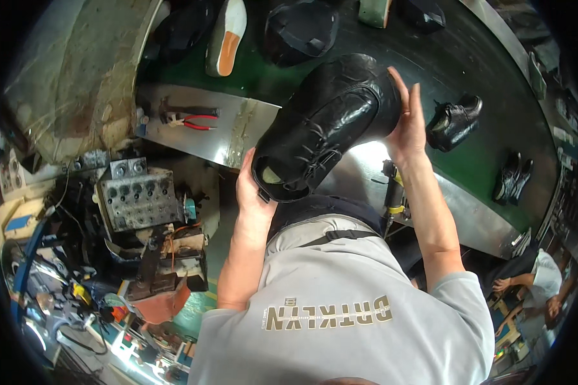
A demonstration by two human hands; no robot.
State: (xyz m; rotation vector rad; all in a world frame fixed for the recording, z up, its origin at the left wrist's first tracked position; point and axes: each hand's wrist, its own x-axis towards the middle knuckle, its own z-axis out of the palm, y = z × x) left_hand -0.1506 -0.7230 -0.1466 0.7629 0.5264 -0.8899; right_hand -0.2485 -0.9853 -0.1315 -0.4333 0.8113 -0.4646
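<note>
Evidently both hands share one thing: a black lace-up shoe point(334, 122), held up over the near edge of the bench, its opening toward the near left and its toe toward the far right. The left hand point(250, 189) is partly closed against the heel end, its fingers largely hidden by the shoe, so how tightly they curl I cannot tell. The right hand point(409, 128) is more open, its visible fingers nearly straight against the toe end. The shoe looks light enough for two hands to carry easily. Its heel and toe are probably stiff, the sides and laced middle softer, and the glossy skin may be slippery and easy to scuff; the firm ends, or low along the sole, seem the better places to take hold, leaving the laces point(318, 157) free. Beyond it runs the bench point(494, 138), dark green with a metal strip in front. To the left on that strip lie red-handled pliers point(201, 122), well apart from the shoe. Farther off, a pale shoe point(230, 42) shows its white and orange-brown bottom. Right of the right hand stands a black shoe on the bench point(455, 122), with a dark pair point(514, 179) farther right. At the near left is a grimy machine point(141, 200).
</note>
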